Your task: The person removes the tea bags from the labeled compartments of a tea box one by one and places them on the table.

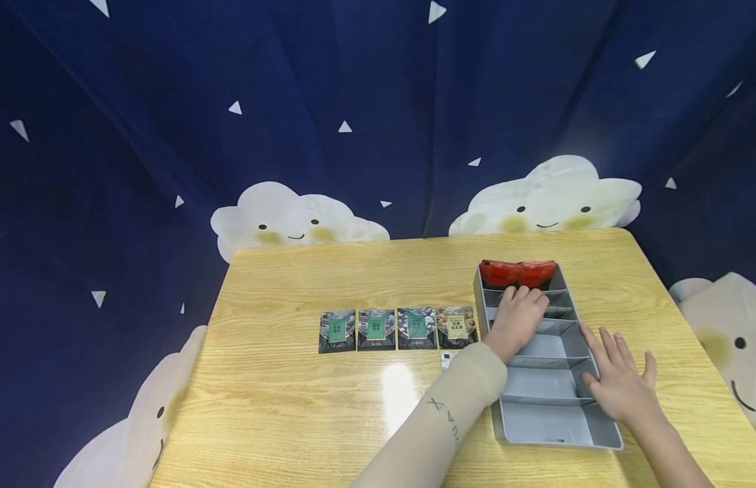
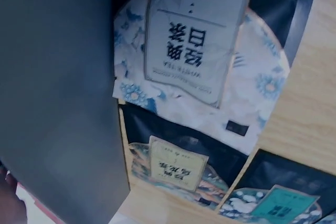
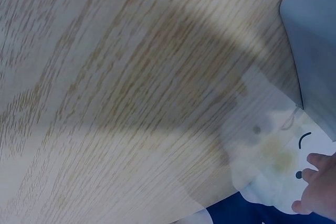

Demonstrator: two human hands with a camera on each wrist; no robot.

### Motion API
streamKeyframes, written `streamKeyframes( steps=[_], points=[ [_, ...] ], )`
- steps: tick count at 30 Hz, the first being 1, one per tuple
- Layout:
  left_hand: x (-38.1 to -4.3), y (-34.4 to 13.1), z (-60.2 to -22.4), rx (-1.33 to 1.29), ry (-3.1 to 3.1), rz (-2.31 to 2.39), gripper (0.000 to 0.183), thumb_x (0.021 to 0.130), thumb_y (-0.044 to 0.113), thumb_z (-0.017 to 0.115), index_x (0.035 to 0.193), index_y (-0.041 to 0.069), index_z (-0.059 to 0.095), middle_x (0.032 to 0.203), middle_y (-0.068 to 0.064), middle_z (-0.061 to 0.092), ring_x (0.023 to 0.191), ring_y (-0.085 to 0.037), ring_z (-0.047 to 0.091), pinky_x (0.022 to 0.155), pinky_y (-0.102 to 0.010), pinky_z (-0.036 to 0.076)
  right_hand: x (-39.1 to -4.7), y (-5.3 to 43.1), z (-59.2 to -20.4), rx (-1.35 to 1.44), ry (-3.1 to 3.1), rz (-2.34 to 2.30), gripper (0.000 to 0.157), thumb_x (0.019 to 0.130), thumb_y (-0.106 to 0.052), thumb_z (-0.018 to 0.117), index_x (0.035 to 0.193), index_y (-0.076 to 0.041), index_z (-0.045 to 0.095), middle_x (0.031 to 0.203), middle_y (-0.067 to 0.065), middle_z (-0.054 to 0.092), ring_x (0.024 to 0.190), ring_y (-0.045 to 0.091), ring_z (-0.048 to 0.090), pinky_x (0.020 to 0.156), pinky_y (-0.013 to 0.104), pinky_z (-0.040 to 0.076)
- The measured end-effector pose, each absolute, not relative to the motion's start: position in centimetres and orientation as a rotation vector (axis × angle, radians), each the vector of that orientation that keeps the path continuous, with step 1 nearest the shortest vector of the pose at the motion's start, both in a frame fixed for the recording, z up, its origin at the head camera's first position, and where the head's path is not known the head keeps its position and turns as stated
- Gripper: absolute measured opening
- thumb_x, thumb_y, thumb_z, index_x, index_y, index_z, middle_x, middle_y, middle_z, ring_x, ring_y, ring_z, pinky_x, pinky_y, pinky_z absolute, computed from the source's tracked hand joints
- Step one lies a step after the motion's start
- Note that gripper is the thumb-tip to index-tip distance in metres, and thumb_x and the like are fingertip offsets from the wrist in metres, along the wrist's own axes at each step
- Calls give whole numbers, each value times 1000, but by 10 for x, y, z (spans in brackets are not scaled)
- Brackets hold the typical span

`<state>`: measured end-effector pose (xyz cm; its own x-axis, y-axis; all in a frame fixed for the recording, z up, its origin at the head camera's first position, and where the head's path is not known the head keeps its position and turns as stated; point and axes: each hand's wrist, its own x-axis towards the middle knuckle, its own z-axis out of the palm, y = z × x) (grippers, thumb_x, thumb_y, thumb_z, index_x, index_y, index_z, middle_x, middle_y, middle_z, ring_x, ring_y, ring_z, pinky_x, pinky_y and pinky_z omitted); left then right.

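Observation:
A grey divided box (image 1: 557, 425) stands on the right side of the table, with two red sachets (image 1: 516, 272) in its far compartment. My left hand (image 1: 516, 318) reaches over the second compartment, where the edges of dark sachets (image 1: 561, 310) show. Its fingertips are bent down and partly hidden, so I cannot tell whether they pinch anything. Against the box's right wall rests my right hand (image 1: 622, 379), fingers spread. Beside the box's left wall lies a white tea sachet (image 2: 194, 51), mostly covered by my left forearm in the head view.
Left of the box, several dark sachets lie in a row: three with green labels (image 1: 376, 329) and one with a cream label (image 1: 457, 327). The wooden table (image 1: 274, 407) ends at a dark blue curtain (image 1: 329, 81) with cloud prints.

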<state>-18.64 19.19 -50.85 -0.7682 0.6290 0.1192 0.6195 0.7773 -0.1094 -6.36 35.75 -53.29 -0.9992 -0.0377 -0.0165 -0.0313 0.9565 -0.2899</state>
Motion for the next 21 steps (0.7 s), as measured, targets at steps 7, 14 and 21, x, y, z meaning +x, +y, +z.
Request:
streamKeyframes(
  steps=[7, 14, 21],
  points=[
    [-189, 182, -504, -931, -2688, 8, 19, 93, 36, 46, 109, 32, 55, 107, 16, 50, 98, -5, 43, 90, -25, 30, -63, 357, -534, -53, 3087, -474, 88, 83, -17, 54, 147, -26, -5, 148, 23, 8, 136, 40, -7, 95, 62, -21],
    [-191, 170, -490, -874, -2536, -157, 21, 95, 31, 39, 106, 29, 58, 105, 15, 52, 95, -5, 46, 92, -26, 31, -62, 359, -534, -55, 3087, -482, 86, 83, -16, 52, 147, -26, -4, 149, 22, 4, 136, 41, -5, 94, 62, -22],
    [-192, 153, -473, -843, -2394, -371, 20, 94, 24, 42, 103, 23, 60, 99, 10, 56, 91, -7, 48, 90, -25, 33, -63, 358, -533, -53, 3086, -484, 86, 83, -17, 52, 147, -26, -5, 149, 22, 5, 136, 41, -6, 94, 62, -22]
  ],
)
